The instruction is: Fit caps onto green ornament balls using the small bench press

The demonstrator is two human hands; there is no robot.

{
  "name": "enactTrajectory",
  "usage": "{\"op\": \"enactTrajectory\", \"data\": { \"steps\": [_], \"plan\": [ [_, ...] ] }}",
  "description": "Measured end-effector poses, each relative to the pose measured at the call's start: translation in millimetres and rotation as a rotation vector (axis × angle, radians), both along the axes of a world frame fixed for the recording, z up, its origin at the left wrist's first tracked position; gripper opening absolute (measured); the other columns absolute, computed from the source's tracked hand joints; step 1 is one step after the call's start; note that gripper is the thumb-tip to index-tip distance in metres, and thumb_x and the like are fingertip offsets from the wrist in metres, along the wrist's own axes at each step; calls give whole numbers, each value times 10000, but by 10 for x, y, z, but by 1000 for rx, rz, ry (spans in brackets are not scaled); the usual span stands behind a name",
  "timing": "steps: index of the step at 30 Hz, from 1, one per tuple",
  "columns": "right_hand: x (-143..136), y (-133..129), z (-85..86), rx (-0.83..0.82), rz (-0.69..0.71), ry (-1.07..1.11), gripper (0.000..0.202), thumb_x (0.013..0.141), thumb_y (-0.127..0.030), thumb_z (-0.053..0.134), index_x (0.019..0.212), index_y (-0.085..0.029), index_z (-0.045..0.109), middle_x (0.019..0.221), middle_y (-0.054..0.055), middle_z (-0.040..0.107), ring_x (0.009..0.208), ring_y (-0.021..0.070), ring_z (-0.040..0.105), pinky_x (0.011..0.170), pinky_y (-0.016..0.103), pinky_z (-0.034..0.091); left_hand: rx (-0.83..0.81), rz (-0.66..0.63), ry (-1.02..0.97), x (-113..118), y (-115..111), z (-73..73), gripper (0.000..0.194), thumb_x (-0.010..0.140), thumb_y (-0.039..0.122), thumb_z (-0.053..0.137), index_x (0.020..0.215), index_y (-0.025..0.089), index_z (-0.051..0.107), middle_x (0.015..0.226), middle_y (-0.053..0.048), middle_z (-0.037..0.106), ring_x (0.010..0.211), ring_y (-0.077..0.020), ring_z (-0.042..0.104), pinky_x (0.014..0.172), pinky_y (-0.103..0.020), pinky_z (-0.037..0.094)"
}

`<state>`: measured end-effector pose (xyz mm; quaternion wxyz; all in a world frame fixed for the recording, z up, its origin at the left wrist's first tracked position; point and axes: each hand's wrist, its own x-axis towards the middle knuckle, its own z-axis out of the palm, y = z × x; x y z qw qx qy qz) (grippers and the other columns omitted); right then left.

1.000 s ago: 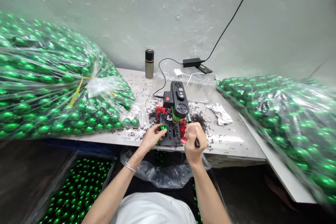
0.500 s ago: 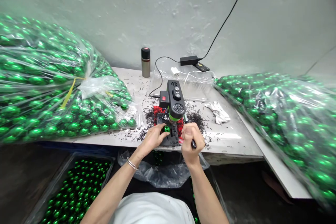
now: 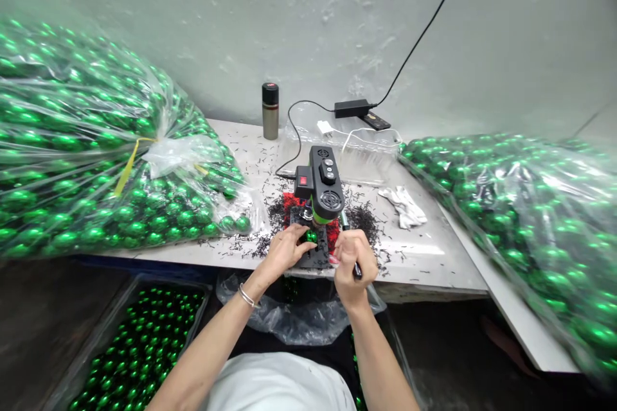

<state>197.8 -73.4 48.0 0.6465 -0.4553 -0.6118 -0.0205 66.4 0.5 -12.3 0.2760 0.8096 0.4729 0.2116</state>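
A shiny green ball (image 3: 311,237) sits on the black base (image 3: 311,262) of a small black bench drill press (image 3: 326,173), beneath its head. My left hand (image 3: 285,249) has its thumb and fingertips closed around the ball's left side; a metal bangle circles that wrist. On the right, my right hand (image 3: 355,263) is wrapped around the press's lever (image 3: 357,271), whose black end sticks out below the fist. The head and my fingers partly hide where the tool meets the ball.
Black shavings (image 3: 362,221) surround the press. Large clear bags of green balls flank it, one on the left (image 3: 62,160) and one on the right (image 3: 525,218). Behind are a bottle (image 3: 270,119), power adapter (image 3: 354,108) and white glove (image 3: 403,207). Below left stands a ball-filled crate (image 3: 208,298).
The whole view has shifted slightly. Both hands keep nearly the same places on the ball and the lever, and the ball stays under the press head.
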Motion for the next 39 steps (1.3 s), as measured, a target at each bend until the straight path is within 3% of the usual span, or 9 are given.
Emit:
{"op": "enactTrajectory", "data": {
  "steps": [10,16,20,25,28,31,33,35,39],
  "plan": [
    [49,94,-548,132,-7,-113,296,998,-225,345,716,-223,433,702,-20,500,623,122,505,720,335,490,10,1,30,6,-22,20,383,904,349,651,1225,145,686,1206,-113,701,1057,-266,686,933,-342,539],
    [71,120,-676,142,5,-192,291,991,-215,338,720,-225,442,716,-9,518,641,132,533,710,343,478,0,7,13,-1,-26,21,365,897,350,651,1209,166,691,1186,-104,708,1024,-257,695,917,-337,542],
    [81,95,-500,132,-10,-182,319,994,-216,336,689,-224,430,681,-13,502,607,126,497,665,323,454,-10,-4,6,3,-21,21,384,893,345,656,1224,153,679,1202,-112,701,1045,-265,688,930,-346,534],
    [43,87,46,52,-35,-24,305,967,-143,406,675,-213,457,615,-28,467,558,109,470,539,270,352,-22,10,-68,-17,-15,35,371,873,348,667,1201,175,682,1175,-106,709,923,-235,701,899,-345,530],
    [4,86,262,-15,-24,34,319,972,-157,411,661,-212,456,610,-28,461,545,107,451,536,278,345,-81,40,-171,-110,-142,94,375,848,345,682,1185,179,687,1079,-86,728,826,-210,675,841,-323,518],
    [-30,78,271,-20,-24,63,338,974,-177,418,640,-213,450,608,-24,456,557,112,457,541,284,345,-261,-11,-274,-236,-423,78,399,805,398,719,1141,183,716,938,-49,730,779,-195,642,767,-287,490],
    [-44,72,218,-12,-31,80,342,973,-181,424,633,-213,450,607,-23,458,563,115,464,543,286,348,-489,-77,-305,-292,-641,-46,397,764,463,746,1037,174,753,792,-16,706,712,-181,615,692,-269,462],
    [-49,70,170,-1,-32,90,338,970,-175,429,635,-213,453,608,-23,463,566,116,470,544,285,352,-784,-42,-331,-313,-824,-248,422,738,541,748,862,138,760,663,-6,657,622,-158,572,612,-259,429],
    [-41,70,134,26,-27,72,337,962,-153,440,630,-212,442,619,-23,474,580,115,487,551,279,364,-1340,532,-594,-351,-1000,-583,518,795,617,683,787,99,704,706,-52,661,548,-111,551,545,-235,449]
  ]
}}
